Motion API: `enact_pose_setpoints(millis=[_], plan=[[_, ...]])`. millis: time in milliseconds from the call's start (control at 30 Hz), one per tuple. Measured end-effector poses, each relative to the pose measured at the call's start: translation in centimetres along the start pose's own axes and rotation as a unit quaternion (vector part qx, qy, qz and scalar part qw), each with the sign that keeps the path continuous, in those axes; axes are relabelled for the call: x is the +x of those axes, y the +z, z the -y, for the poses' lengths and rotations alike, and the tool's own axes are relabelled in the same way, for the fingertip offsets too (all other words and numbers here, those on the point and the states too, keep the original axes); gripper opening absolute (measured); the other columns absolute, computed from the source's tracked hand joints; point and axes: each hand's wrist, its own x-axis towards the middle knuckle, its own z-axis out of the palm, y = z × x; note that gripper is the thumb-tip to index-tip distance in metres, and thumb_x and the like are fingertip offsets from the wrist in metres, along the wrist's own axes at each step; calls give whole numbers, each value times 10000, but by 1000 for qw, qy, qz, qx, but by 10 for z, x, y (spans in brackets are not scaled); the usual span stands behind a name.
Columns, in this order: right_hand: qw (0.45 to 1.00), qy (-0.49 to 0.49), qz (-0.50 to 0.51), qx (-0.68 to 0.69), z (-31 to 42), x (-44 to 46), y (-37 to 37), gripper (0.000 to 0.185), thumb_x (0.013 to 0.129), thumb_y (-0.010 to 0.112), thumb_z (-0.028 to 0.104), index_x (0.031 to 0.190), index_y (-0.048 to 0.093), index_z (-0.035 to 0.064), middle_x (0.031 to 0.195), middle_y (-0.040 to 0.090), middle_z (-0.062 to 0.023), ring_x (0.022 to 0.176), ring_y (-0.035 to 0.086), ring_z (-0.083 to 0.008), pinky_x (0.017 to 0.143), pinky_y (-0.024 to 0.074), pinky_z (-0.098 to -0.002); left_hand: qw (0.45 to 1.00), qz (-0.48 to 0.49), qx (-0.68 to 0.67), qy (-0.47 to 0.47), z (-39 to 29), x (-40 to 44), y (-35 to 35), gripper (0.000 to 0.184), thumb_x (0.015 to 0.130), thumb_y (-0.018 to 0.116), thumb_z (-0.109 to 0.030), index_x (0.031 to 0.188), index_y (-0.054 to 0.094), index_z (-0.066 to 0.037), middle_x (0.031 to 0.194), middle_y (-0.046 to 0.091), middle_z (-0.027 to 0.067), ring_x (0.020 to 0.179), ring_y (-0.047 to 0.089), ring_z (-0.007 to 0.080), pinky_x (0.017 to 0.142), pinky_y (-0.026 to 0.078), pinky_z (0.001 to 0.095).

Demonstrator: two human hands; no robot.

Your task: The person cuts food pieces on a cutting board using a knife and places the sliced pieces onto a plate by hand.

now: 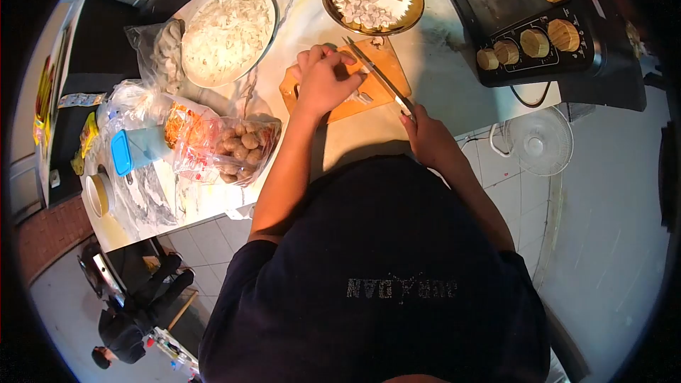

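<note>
- Workpiece: small pale food pieces (362, 98) lie on an orange rectangular cutting board (399, 69), upper centre of the frame.
- Tool: a long, narrow metal-bladed knife (383, 81) slants across the board; its handle end is gripped by the right hand (428, 135).
- Support: the left hand (325, 81) is over the board's left part, fingers bent. Whether it pinches a piece cannot be told.
- Technique (judgement): the step appears to be cutting. Curl the fingertips back, tuck the thumb, and keep the blade tip low. Match cut size to the pale cubes (369, 13) in the round, dark-rimmed dish (383, 30) above the board.
- Caution (judgement): the board may slip on a smooth top; steady it.
- Surface: the white, marble-patterned desk (301, 18) also carries a white round plate of pale shreds (228, 35), upper left, and a black appliance with wooden knobs (521, 25), upper right.
- Room: tiled floor (528, 198) and a clear plastic basket (539, 138) show at right; a dark-clothed person (124, 333) is at lower left.
</note>
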Motion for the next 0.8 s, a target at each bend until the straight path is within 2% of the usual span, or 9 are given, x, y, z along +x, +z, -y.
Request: enact_pose_setpoints(millis=[133, 200, 333, 433, 533, 600, 800], plan=[[1000, -2, -1, -2, 6, -3, -6, 423, 1026, 401, 425, 1115, 469, 17, 931, 658, -296, 927, 617, -500, 807, 479, -571, 999, -4, 28, 18, -2, -3, 5, 274, 682, 796, -331, 885, 738, -155, 1048, 556, 61, 1058, 431, 297, 925, 296, 425], [1000, 11, -6, -8, 7, -6, -9, 418, 1026, 400, 424, 1119, 470, 23, 927, 659, -293, 926, 617, -498, 806, 480, -569, 1000, -2, 25, -10, -5, -3, 7, 263, 685, 800, -307, 895, 736, -161, 1050, 557, 61, 1060, 433, 298, 913, 304, 433], [999, 5, -41, 22, 2, -10, -8, 411, 1023, 409, 423, 1115, 480, 28, 904, 655, -294, 914, 618, -501, 797, 480, -573, 999, 9, 39, -2, -3, -1, 7, 256, 702, 798, -303, 908, 732, -167, 1050, 557, 58, 1054, 433, 298, 893, 309, 435], [997, 4, -73, 40, -2, -11, -11, 407, 1021, 418, 420, 1089, 486, 25, 890, 654, -293, 900, 619, -502, 782, 480, -575, 999, -6, 12, 38, 1, 3, 8, 244, 724, 791, -298, 937, 736, -192, 1031, 552, 52, 1044, 433, 295, 879, 310, 425], [995, 21, -83, 55, -7, -13, -17, 410, 1019, 426, 421, 1067, 489, 20, 879, 652, -293, 886, 618, -507, 766, 479, -577, 998, 13, 33, 42, -4, 6, 6, 245, 740, 785, -292, 970, 741, -221, 1016, 540, 46, 1044, 432, 288, 879, 305, 423], [994, 29, -87, 62, -10, -12, -20, 413, 1019, 427, 424, 1058, 490, 17, 873, 651, -293, 881, 617, -511, 760, 478, -576, 995, 32, 38, 87, -4, 7, 5, 236, 750, 778, -279, 980, 745, -241, 1010, 525, 38, 1048, 430, 279, 878, 296, 423], [992, 41, -102, 67, -14, -14, -20, 424, 1020, 419, 432, 1051, 490, 15, 877, 652, -297, 889, 610, -525, 757, 476, -580, 994, 32, -10, 100, 2, 12, 17, 186, 754, 770, -266, 930, 748, -207, 1016, 515, 33, 1055, 428, 276, 883, 280, 414]])
